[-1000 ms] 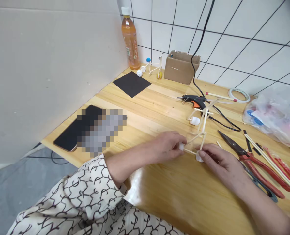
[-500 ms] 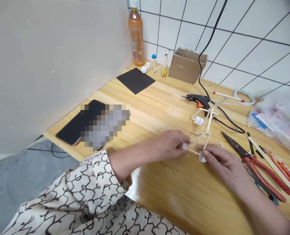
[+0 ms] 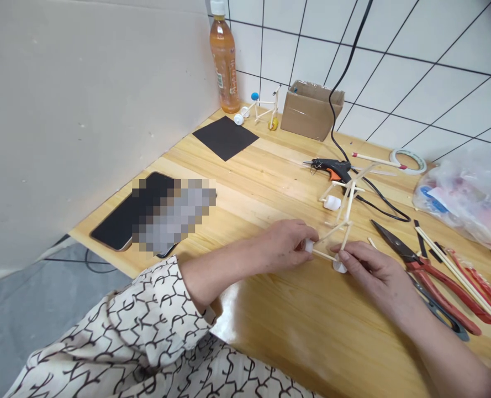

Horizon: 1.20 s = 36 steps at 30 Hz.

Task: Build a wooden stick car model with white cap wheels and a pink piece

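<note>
A small tricycle model (image 3: 346,224) made of pale wooden sticks stands on the wooden table between my hands. My left hand (image 3: 292,243) is closed around the white wheel (image 3: 309,245) at one end of its near axle stick (image 3: 323,255). At the other end, the thumb and fingers of my right hand (image 3: 367,268) pinch the second white wheel (image 3: 339,265) where the sticks meet. A third, thicker white wheel (image 3: 332,203) sits on the far end of the model, away from both hands.
Behind the model lies a black glue gun (image 3: 331,167) with its cable. Red-handled pliers (image 3: 425,268), sticks (image 3: 473,282) and a plastic bag (image 3: 469,193) are on the right. A similar finished-looking model (image 3: 265,110), a box (image 3: 311,113), a bottle (image 3: 224,66) and a phone (image 3: 125,221) stand or lie farther off.
The whole view has shifted slightly, so things appear a little farther left. Both hands keep the same hold on the wheels of the model.
</note>
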Motion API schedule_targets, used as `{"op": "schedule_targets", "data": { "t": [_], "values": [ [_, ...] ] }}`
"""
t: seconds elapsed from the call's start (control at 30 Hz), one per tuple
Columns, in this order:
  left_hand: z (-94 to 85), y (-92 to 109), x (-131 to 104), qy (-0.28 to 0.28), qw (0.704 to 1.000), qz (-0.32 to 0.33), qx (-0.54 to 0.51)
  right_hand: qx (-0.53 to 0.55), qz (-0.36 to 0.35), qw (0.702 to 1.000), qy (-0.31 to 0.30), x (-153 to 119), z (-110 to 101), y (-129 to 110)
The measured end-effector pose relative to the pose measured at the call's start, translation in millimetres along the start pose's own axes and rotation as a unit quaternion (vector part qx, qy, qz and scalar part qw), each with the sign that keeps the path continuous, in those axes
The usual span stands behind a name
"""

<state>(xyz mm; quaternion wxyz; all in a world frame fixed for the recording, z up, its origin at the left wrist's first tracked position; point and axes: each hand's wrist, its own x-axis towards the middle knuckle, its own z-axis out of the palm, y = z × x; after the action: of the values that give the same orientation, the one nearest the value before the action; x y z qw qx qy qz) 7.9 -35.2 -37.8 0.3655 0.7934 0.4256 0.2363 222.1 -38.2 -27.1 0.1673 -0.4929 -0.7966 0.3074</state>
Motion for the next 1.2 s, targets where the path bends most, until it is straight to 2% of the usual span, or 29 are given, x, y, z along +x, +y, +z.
{"op": "schedule_targets", "data": {
  "t": [0.3,0.93,1.2],
  "values": [
    [0.6,2.6,0.7,0.0,0.999,-0.027,-0.02,0.006,-0.009,1.0,-0.002,-0.4,1.0,1.6],
    [3.2,0.4,0.6,0.011,0.999,-0.037,-0.038,-0.003,-0.017,1.0,-0.017,-0.6,2.8,6.8],
    [1.4,3.2,-0.2,-0.009,0.998,-0.048,-0.042,-0.018,-0.016,1.0,-0.014,-1.3,3.3,6.2]
  ]
}}
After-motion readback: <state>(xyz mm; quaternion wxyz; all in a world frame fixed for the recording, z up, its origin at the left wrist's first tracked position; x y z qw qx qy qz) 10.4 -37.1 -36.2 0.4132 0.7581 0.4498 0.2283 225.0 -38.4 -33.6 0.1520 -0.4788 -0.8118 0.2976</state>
